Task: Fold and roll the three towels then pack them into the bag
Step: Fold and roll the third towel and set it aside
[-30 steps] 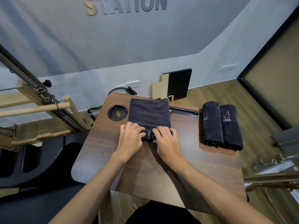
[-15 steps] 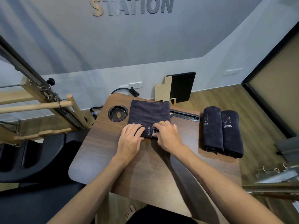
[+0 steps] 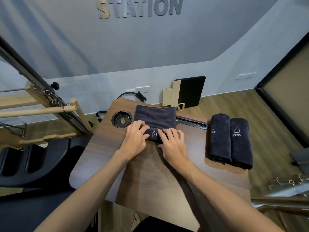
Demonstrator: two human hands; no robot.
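Observation:
A dark navy towel (image 3: 155, 117) lies folded flat on the brown wooden table (image 3: 150, 173), its near end wound into a roll with white lettering showing. My left hand (image 3: 135, 139) grips the left part of that roll, fingers curled over it. My right hand (image 3: 173, 144) grips the right part the same way. Two rolled navy towels (image 3: 230, 141) lie side by side at the table's right edge, logos up. No bag is in view.
A round black cup-holder hole (image 3: 121, 119) sits left of the towel. A black slot rail (image 3: 192, 122) runs behind it. Wooden bars and a metal frame (image 3: 50, 104) stand at left over black padded equipment (image 3: 33, 161). A black board (image 3: 189, 91) leans on the wall.
Both hands have pushed the roll away from me; the roll has grown thicker and the flat part of the towel has become shorter.

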